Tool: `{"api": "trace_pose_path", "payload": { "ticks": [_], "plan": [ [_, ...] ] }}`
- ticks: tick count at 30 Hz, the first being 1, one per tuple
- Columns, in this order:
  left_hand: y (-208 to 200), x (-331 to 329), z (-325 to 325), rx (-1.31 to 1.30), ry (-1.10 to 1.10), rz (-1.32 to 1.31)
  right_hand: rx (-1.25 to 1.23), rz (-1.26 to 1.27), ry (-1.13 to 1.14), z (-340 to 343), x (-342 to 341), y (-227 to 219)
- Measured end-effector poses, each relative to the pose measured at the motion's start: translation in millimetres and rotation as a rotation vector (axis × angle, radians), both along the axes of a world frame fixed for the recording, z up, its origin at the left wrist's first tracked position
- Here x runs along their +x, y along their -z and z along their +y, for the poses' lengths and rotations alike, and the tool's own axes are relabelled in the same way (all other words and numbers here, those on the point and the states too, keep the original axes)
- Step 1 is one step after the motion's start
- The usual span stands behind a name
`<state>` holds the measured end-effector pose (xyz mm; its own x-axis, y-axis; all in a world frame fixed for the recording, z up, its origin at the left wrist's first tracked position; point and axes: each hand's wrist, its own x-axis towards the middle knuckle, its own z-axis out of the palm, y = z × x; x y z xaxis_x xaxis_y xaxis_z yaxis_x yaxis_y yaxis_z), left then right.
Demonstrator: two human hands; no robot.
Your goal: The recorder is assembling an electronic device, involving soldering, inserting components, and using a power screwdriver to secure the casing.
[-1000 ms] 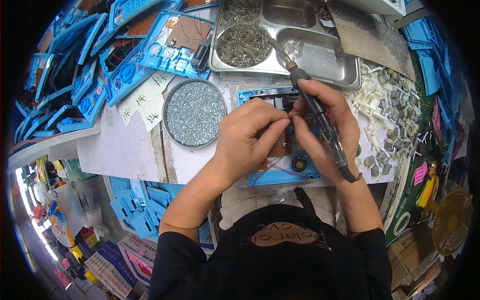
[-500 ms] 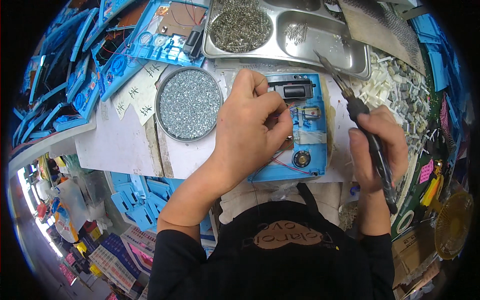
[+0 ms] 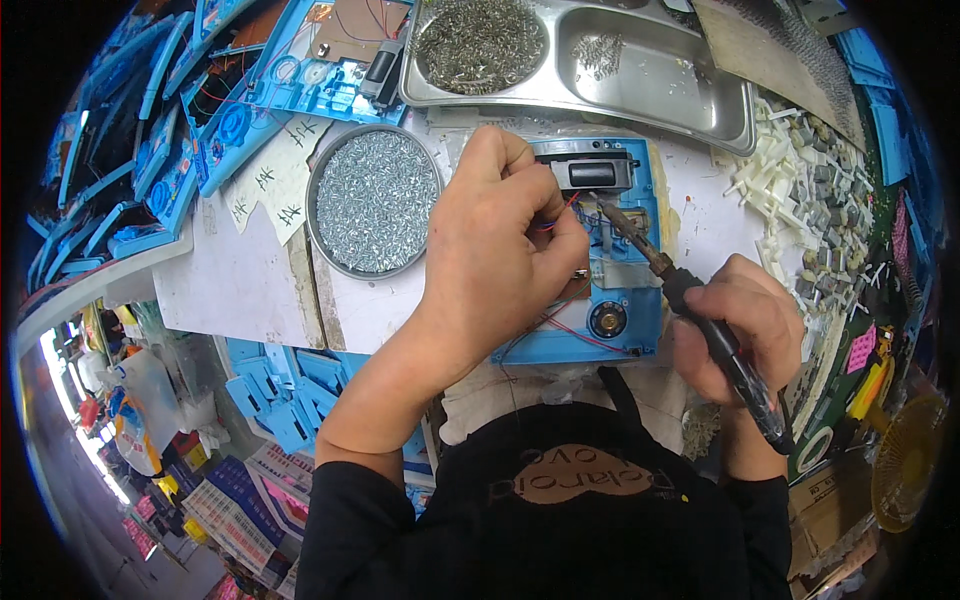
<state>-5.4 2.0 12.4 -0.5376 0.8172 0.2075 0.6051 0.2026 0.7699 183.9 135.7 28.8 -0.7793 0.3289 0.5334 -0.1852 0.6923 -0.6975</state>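
My right hand is closed round the black handle of a soldering iron. Its metal tip points up and left, close to a black box-shaped part at the top of an open blue plastic housing. Over the housing's left side, my left hand is pinched shut, with a thin red wire coming out at its fingertips. What else those fingers grip is hidden. Inside the housing sit a small round speaker, loose wires and a strip of clear tape.
Left of my left hand stands a round tin full of small screws. Behind is a steel tray holding metal springs. Blue housings pile up at the far left; white plastic pieces are heaped on the right.
The soldering iron has swung left and down, bringing its tip from over the steel tray to the black part in the housing. My left hand has stayed almost in place.
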Motion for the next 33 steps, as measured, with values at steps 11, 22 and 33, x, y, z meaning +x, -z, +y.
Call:
{"api": "trace_pose_path", "payload": {
  "ticks": [11, 22, 33],
  "plan": [
    [0.6, -2.9, -1.9, 0.017, 0.02, 0.025, 0.028, -0.006, -0.012, -1.1, -5.2, 5.2],
    [3.1, -2.9, -1.6, 0.035, 0.009, 0.047, 0.025, -0.011, -0.029, -0.8, -7.1, 3.3],
    [2.2, -1.9, -1.7, 0.038, -0.004, 0.008, 0.117, -0.023, -0.058, 6.3, -5.5, 3.1]
  ]
}}
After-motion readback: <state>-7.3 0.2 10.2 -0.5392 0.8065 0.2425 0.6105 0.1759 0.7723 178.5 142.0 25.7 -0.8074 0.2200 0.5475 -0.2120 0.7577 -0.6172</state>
